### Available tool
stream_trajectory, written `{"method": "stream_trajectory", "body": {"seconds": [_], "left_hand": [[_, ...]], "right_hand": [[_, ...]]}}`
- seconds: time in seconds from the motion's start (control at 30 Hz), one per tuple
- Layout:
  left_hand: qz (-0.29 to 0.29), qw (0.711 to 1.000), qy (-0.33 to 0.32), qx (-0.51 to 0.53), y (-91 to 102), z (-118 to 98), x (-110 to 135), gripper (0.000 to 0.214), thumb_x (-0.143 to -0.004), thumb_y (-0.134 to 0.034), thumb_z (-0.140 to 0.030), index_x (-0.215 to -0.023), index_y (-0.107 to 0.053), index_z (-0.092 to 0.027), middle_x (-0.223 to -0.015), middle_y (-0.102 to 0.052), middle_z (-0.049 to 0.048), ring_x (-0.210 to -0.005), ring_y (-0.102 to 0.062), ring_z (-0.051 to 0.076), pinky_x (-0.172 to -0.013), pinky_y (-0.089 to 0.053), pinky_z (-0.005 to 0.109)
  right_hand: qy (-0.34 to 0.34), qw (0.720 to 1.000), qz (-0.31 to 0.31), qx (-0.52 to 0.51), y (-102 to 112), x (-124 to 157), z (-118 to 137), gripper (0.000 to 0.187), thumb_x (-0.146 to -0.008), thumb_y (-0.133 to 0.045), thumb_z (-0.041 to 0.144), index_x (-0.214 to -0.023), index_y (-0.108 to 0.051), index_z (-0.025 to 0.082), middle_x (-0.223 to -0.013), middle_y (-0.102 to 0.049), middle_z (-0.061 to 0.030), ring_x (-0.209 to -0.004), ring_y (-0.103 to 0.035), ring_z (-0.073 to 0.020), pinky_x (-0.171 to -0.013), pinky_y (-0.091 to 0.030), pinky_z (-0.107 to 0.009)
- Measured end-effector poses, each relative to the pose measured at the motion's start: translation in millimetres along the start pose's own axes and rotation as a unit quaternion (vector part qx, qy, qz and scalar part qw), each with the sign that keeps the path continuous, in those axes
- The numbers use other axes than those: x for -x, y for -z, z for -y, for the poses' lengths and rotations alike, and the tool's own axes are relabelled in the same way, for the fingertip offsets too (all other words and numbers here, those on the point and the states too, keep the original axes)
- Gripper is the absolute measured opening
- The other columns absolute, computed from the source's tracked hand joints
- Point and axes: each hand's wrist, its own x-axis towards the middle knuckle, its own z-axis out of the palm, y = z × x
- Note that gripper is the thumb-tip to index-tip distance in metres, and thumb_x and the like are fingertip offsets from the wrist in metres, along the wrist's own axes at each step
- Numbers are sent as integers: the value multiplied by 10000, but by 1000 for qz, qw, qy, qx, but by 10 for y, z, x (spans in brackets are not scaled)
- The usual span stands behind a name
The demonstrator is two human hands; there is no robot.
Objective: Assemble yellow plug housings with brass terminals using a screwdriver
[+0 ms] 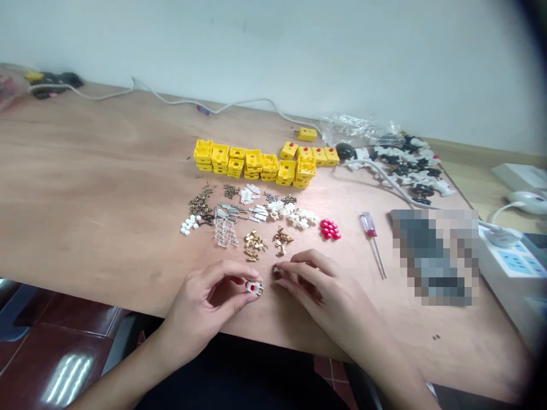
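Two bare hands work at the near edge of a wooden tabletop (106, 171). The left hand (200, 302) grips one white plastic part (254, 287), marked with red, between curled fingers; its long axis lies nearly level, pointing across the tabletop toward the right hand (316, 290). Those right fingers pinch one tiny piece (277, 272), too small to make out, just in front of sorted rows of small parts. Beyond stand seven stacks of yellow housings (253, 160) and five single yellow covers (319, 155). A cluster of red beads (329, 229) and one red-handled screwdriver (371, 239) lie to the right. A pixelated patch (433, 256) hides one object, and a white power strip (508, 267) is cut off at the frame's right edge.
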Motion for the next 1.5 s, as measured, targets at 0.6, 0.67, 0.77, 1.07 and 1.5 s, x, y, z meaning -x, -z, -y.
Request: {"method": "stream_trajectory", "body": {"seconds": [0.6, 0.67, 0.77, 1.07, 1.5], "left_hand": [[-4, 998, -35, -52, -23, 62, 6, 303, -918, -679, -83, -1097, -680, -329, -1000, -722, -70, -904, -686, 99, -833, -543, 191], [-6, 998, -36, -52, -25, 68, 7, 332, -910, -667, -59, -1104, -677, -328, -1013, -722, -69, -921, -687, 101, -851, -544, 193], [-9, 998, -32, -51, -31, 75, 8, 323, -908, -660, -54, -1095, -679, -317, -1019, -725, -61, -933, -694, 108, -863, -548, 204], [-17, 998, -34, -58, -28, 66, 15, 361, -896, -657, -39, -1105, -675, -333, -1003, -731, -87, -910, -702, 88, -852, -550, 182], [-18, 996, -43, -76, -28, 52, 20, 362, -890, -668, -43, -1101, -671, -337, -1002, -730, -89, -895, -697, 91, -838, -550, 183]], "right_hand": [[70, 981, -12, -183, -71, 29, 300, 128, -956, -649, 173, -1072, -677, 219, -978, -663, -29, -853, -663, -121, -677, -565, -214], [83, 982, -29, -167, -112, 22, 302, 139, -962, -637, 157, -1087, -681, 201, -990, -665, -41, -868, -669, -123, -715, -574, -225], [99, 984, -47, -142, -147, 21, 291, 137, -972, -616, 138, -1079, -692, 177, -984, -665, -59, -841, -669, -127, -707, -579, -240], [118, 986, -82, -87, -167, 55, 331, 205, -970, -587, 96, -1107, -717, 175, -933, -658, -69, -753, -629, -139, -601, -546, -259], [159, 978, -134, 15, -250, 97, 350, 305, -939, -617, 29, -1218, -682, 132, -912, -691, -74, -758, -617, -157, -622, -545, -291]]}}
